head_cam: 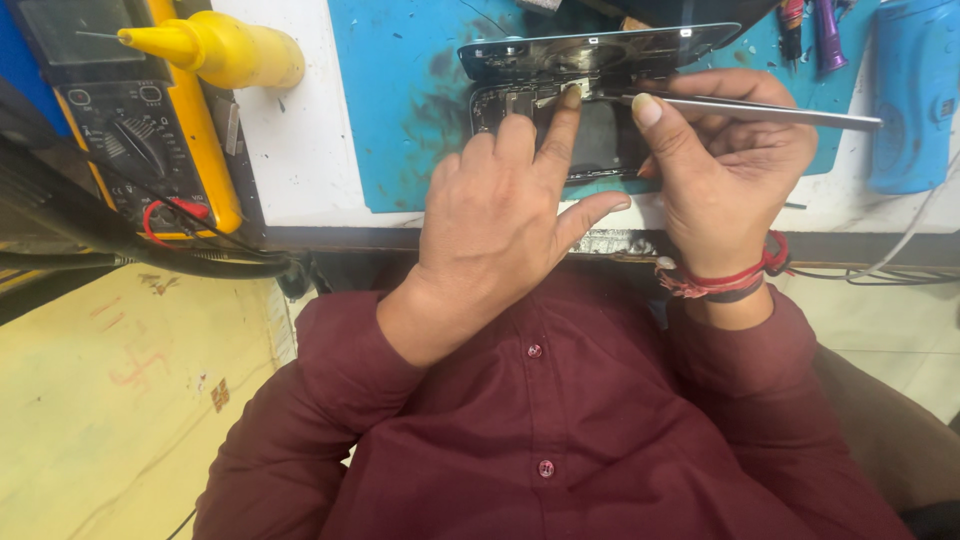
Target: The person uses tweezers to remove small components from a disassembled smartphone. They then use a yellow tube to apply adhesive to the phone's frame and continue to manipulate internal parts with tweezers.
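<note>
An opened smartphone (pixel 600 140) lies on a blue work mat (pixel 400 110), its screen panel (pixel 600 45) lifted and tilted back. My left hand (pixel 500 215) rests over the phone body, index fingertip pressing a small pale part near the top of the phone's inside. My right hand (pixel 730 160) grips metal tweezers (pixel 760 110), whose tips point left and meet that same spot beside the fingertip. A red thread band circles my right wrist. Much of the phone's lower body is hidden under both hands.
A yellow multimeter (pixel 140 130) with dark leads sits at the left. Beside it lies a yellow nozzle bottle (pixel 225 50). A blue device (pixel 915 90) stands at the right edge, small tools (pixel 810 30) behind the mat, and a white cable (pixel 900 250) along the bench edge.
</note>
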A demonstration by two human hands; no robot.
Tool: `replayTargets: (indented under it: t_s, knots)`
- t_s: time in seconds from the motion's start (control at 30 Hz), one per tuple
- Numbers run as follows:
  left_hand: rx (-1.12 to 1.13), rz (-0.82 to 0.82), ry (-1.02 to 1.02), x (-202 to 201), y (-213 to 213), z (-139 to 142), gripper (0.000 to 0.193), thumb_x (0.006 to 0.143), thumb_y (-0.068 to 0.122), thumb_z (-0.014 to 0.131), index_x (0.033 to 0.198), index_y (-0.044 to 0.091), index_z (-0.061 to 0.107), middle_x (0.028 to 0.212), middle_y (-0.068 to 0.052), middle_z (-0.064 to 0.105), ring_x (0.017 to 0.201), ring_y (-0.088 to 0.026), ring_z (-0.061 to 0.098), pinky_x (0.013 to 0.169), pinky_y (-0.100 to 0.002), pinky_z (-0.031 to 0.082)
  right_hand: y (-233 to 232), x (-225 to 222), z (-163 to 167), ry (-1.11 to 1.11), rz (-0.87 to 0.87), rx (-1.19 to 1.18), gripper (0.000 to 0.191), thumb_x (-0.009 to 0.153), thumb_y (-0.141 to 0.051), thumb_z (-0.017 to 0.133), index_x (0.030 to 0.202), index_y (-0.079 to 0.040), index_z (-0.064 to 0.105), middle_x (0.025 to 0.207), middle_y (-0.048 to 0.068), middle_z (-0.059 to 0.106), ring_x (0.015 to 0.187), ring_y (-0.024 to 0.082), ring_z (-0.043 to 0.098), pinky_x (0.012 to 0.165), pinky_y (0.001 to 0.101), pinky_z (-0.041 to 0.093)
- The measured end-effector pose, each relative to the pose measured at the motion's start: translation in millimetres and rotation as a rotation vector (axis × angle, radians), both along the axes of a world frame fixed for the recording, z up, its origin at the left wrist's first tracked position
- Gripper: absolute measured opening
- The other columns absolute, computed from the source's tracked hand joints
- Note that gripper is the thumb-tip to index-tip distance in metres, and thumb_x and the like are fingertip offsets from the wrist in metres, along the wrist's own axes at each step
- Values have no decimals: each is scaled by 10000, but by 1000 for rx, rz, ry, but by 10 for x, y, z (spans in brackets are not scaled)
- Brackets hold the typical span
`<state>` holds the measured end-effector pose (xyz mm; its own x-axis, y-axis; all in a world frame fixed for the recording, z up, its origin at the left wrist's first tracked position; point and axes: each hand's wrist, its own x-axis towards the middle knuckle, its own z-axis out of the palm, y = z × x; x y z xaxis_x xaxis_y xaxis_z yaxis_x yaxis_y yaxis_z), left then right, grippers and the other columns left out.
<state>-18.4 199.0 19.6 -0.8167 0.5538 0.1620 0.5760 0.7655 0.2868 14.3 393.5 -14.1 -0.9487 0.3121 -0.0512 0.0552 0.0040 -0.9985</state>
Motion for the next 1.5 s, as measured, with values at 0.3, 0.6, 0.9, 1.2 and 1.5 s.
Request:
replayTargets:
  t_s: [0.3, 0.6, 0.9, 1.2, 1.5]
  knots:
    - [-8, -9, -27, -2, -6, -1, 805, 979, 668, 617, 1468, 31, 575, 889, -79, 493, 721, -228, 516, 594, -391, 432, -51, -17, 21, -8, -16, -13, 209, 1078, 5, 854, 1139, 49, 659, 897, 76, 705, 664, 89, 635, 595, 212, 526]
    - [13, -19, -42, 12, -19, -8, 826, 963, 655, 651, 1494, 31, 540, 914, -87, 495, 741, -236, 515, 617, -397, 446, -19, -16, 0, -26, -18, -30, 212, 1076, -4, 858, 1120, 54, 659, 882, 73, 706, 641, 77, 609, 579, 200, 486]
    - [9, -21, -45, 14, -35, -1, 820, 969, 652, 653, 1503, 42, 533, 923, -88, 489, 748, -236, 510, 630, -396, 446, -13, -32, -9, -15, -7, -61, 209, 1077, 4, 853, 1113, 56, 654, 863, 82, 703, 628, 81, 599, 565, 203, 470]
    - [-17, -26, -43, 12, -33, -12, 815, 977, 661, 636, 1500, 44, 539, 916, -82, 492, 748, -232, 511, 628, -393, 443, -17, -43, 35, -28, -7, -39, 212, 1075, 6, 854, 1131, 62, 657, 876, 83, 712, 633, 77, 601, 571, 202, 465]
    - [21, -37, -13, -7, -37, 19, 800, 967, 640, 659, 1477, 31, 565, 923, -88, 496, 744, -233, 509, 630, -387, 439, -14, -56, 29, -41, 3, -31, 200, 1074, 10, 855, 1113, 67, 668, 833, 69, 693, 621, 71, 586, 554, 200, 457]
